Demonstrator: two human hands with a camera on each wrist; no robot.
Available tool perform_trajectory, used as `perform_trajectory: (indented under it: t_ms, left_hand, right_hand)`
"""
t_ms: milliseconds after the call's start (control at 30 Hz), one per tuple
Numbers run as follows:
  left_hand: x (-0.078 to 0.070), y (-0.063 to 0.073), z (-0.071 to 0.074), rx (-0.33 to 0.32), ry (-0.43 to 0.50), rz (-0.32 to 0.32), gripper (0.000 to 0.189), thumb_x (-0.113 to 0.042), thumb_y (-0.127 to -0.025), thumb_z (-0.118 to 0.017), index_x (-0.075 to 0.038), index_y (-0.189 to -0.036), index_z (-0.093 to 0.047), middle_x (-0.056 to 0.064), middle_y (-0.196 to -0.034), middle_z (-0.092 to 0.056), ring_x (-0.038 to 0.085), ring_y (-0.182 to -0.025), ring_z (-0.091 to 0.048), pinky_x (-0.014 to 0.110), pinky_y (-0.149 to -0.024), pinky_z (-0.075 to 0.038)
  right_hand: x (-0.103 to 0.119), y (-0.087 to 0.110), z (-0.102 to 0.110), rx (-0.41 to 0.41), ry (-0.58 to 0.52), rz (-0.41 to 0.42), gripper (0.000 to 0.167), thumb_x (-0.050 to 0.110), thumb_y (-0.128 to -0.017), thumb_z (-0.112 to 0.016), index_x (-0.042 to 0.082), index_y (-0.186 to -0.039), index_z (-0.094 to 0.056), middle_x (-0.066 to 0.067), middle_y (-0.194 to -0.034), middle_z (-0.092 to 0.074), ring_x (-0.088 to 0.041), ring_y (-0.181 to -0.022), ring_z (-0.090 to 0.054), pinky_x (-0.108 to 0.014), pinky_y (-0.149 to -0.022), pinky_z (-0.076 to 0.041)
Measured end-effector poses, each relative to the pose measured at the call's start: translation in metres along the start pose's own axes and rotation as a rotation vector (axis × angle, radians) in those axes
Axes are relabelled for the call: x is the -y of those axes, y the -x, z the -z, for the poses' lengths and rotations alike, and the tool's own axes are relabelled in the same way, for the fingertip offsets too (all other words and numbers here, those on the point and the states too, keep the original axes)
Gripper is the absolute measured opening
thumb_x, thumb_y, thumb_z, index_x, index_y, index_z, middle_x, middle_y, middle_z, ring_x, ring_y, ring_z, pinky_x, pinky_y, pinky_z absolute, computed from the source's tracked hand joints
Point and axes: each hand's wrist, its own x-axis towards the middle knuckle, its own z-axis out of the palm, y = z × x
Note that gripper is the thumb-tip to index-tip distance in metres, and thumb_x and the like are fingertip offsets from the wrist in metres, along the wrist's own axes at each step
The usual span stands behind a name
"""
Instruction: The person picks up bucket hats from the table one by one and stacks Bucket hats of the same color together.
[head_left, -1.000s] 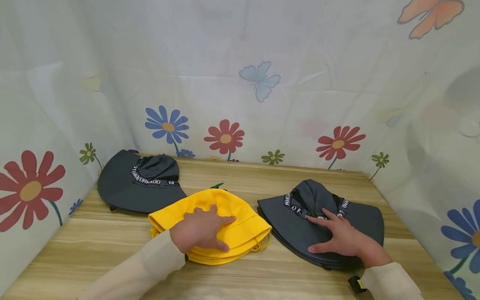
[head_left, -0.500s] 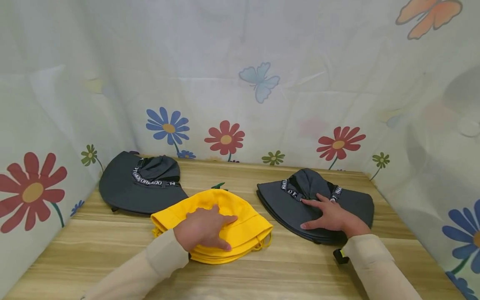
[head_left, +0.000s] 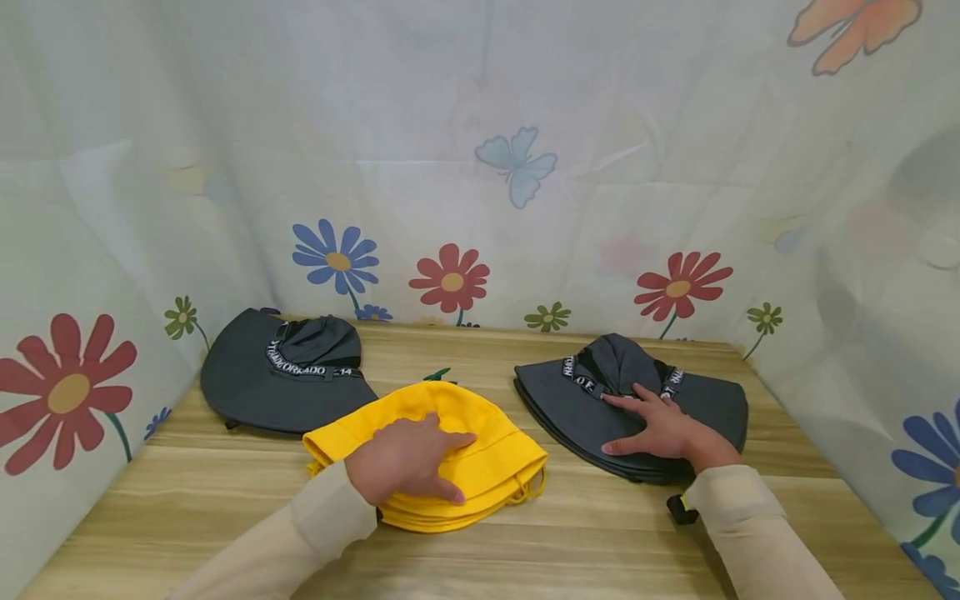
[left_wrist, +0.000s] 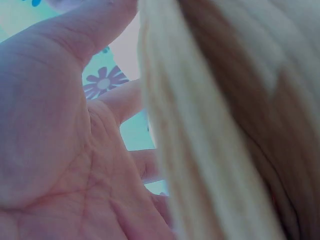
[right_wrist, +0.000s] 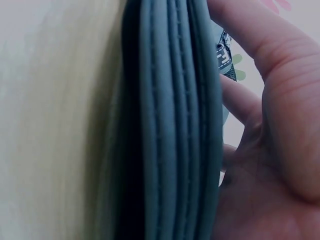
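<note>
In the head view my left hand (head_left: 405, 458) rests with spread fingers on a stack of yellow bucket hats (head_left: 483, 417) at the middle of the table. My right hand (head_left: 663, 433) lies, fingers also spread, on a stack of dark grey bucket hats (head_left: 551, 404) with lettered bands. Several layered brims (right_wrist: 175, 120) of that stack show edge-on beside the right palm in the right wrist view. The left wrist view has the open left palm (left_wrist: 75, 150) beside the pale, blurred hat edges (left_wrist: 200, 140); its fingertips are hidden behind them.
More dark grey headwear (head_left: 255, 383) with a wide brim lies at the back left, partly behind the yellow stack. A small green thing (head_left: 437, 375) pokes out behind the yellow hats. A flower-printed curtain (head_left: 525, 267) encloses the wooden tabletop (head_left: 480, 567) on three sides.
My right hand and the dark grey stack beneath it have shifted away from me and slightly left, then stopped. The left hand stays on the yellow hats.
</note>
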Motion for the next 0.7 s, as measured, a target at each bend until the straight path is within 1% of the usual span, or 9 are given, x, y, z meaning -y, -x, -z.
perform_trajectory:
  t_ms: [67, 133, 300, 367, 433, 500, 567, 633, 700]
  left_hand:
    - [0.001, 0.000, 0.002, 0.005, -0.001, -0.003, 0.077, -0.065, -0.082, -0.074, -0.045, -0.151, -0.047, 0.015, -0.160, -0.045, 0.040, -0.134, -0.055, 0.059, -0.109, -0.047]
    - [0.001, 0.001, 0.003, 0.008, 0.008, -0.004, 0.074, -0.063, -0.084, -0.074, -0.043, -0.151, -0.049, 0.014, -0.159, -0.045, 0.038, -0.136, -0.054, 0.055, -0.112, -0.046]
    - [0.003, 0.002, 0.005, 0.004, 0.004, -0.013, 0.073, -0.061, -0.085, -0.074, -0.041, -0.150, -0.050, 0.014, -0.159, -0.046, 0.037, -0.136, -0.055, 0.054, -0.111, -0.046]
    - [0.006, 0.003, 0.005, -0.008, 0.019, -0.016, 0.071, -0.059, -0.086, -0.075, -0.038, -0.149, -0.053, 0.013, -0.157, -0.048, 0.035, -0.136, -0.056, 0.053, -0.111, -0.047]
    - [0.011, 0.004, 0.006, -0.032, 0.052, -0.026, 0.067, -0.056, -0.087, -0.076, -0.035, -0.147, -0.056, 0.010, -0.152, -0.054, 0.031, -0.133, -0.057, 0.050, -0.111, -0.047]
    - [0.019, 0.005, 0.010, -0.070, 0.099, -0.048, 0.062, -0.050, -0.089, -0.076, -0.029, -0.145, -0.059, 0.006, -0.147, -0.060, 0.027, -0.131, -0.058, 0.047, -0.112, -0.047]
    - [0.031, 0.006, 0.015, -0.114, 0.154, -0.054, 0.057, -0.046, -0.092, -0.074, -0.024, -0.143, -0.061, 0.005, -0.139, -0.065, 0.024, -0.125, -0.060, 0.045, -0.111, -0.048]
    - [0.046, 0.007, 0.023, -0.168, 0.200, -0.053, 0.053, -0.041, -0.094, -0.073, -0.019, -0.141, -0.062, 0.007, -0.134, -0.068, 0.025, -0.120, -0.062, 0.046, -0.107, -0.051]
    - [0.065, 0.009, 0.031, -0.230, 0.239, -0.023, 0.049, -0.037, -0.096, -0.072, -0.016, -0.139, -0.062, 0.011, -0.130, -0.069, 0.027, -0.116, -0.064, 0.046, -0.102, -0.055]
  right_hand:
    - [0.000, 0.000, 0.000, 0.001, 0.002, -0.004, 0.097, 0.063, -0.080, -0.078, 0.020, -0.158, -0.040, -0.037, -0.164, -0.012, -0.074, -0.142, -0.007, -0.089, -0.103, -0.017]
    - [0.000, 0.000, 0.000, 0.003, 0.003, -0.003, 0.097, 0.064, -0.081, -0.078, 0.020, -0.158, -0.040, -0.036, -0.164, -0.012, -0.074, -0.142, -0.007, -0.089, -0.102, -0.017]
    - [0.000, 0.000, 0.000, 0.003, 0.003, -0.004, 0.097, 0.064, -0.081, -0.077, 0.020, -0.158, -0.039, -0.036, -0.165, -0.012, -0.074, -0.142, -0.008, -0.090, -0.102, -0.017]
    - [0.001, 0.000, -0.001, 0.003, 0.000, 0.000, 0.096, 0.063, -0.081, -0.077, 0.020, -0.158, -0.040, -0.036, -0.164, -0.013, -0.074, -0.142, -0.008, -0.090, -0.101, -0.017]
    - [0.001, 0.000, -0.001, 0.006, -0.007, 0.001, 0.097, 0.064, -0.081, -0.077, 0.020, -0.158, -0.040, -0.036, -0.164, -0.012, -0.075, -0.142, -0.008, -0.090, -0.102, -0.017]
    - [0.001, 0.001, -0.002, 0.007, -0.012, 0.000, 0.097, 0.064, -0.080, -0.077, 0.019, -0.158, -0.040, -0.036, -0.164, -0.013, -0.075, -0.142, -0.008, -0.090, -0.102, -0.016]
    - [0.000, 0.001, -0.002, 0.002, -0.008, 0.000, 0.098, 0.065, -0.080, -0.078, 0.018, -0.158, -0.040, -0.037, -0.164, -0.013, -0.075, -0.141, -0.008, -0.090, -0.102, -0.016]
    - [-0.001, 0.001, -0.002, -0.006, -0.002, 0.000, 0.099, 0.065, -0.079, -0.078, 0.018, -0.157, -0.041, -0.037, -0.164, -0.014, -0.075, -0.141, -0.009, -0.090, -0.102, -0.016]
    - [-0.001, 0.002, -0.001, -0.010, 0.000, 0.002, 0.099, 0.066, -0.079, -0.078, 0.018, -0.157, -0.041, -0.037, -0.164, -0.014, -0.075, -0.141, -0.009, -0.089, -0.103, -0.017]
